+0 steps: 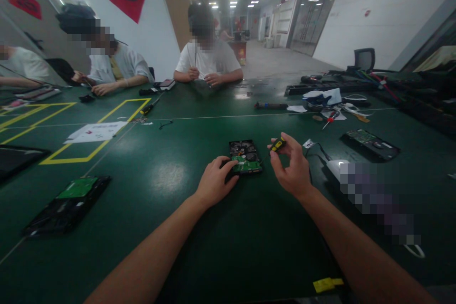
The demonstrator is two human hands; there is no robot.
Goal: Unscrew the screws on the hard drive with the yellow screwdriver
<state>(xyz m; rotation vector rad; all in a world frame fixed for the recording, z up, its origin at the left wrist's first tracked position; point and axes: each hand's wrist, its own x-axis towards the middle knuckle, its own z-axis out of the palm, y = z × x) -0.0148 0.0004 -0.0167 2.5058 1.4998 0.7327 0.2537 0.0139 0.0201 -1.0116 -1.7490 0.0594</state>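
A black hard drive (245, 156) with a green circuit board facing up lies on the dark green table (171, 228) in front of me. My left hand (215, 181) rests on its near left corner, fingers curled against the edge. My right hand (291, 167) hovers just right of the drive and pinches a small yellow-and-black screwdriver (277, 145), its thin tip slanting down toward the drive's right edge.
Another hard drive (67, 203) lies at the near left and a third (370, 143) at the right. Yellow floor-tape lines (93, 150) frame a paper sheet (97, 131). Several people sit across the table. Tools, cables and a red screwdriver (330, 118) clutter the far right.
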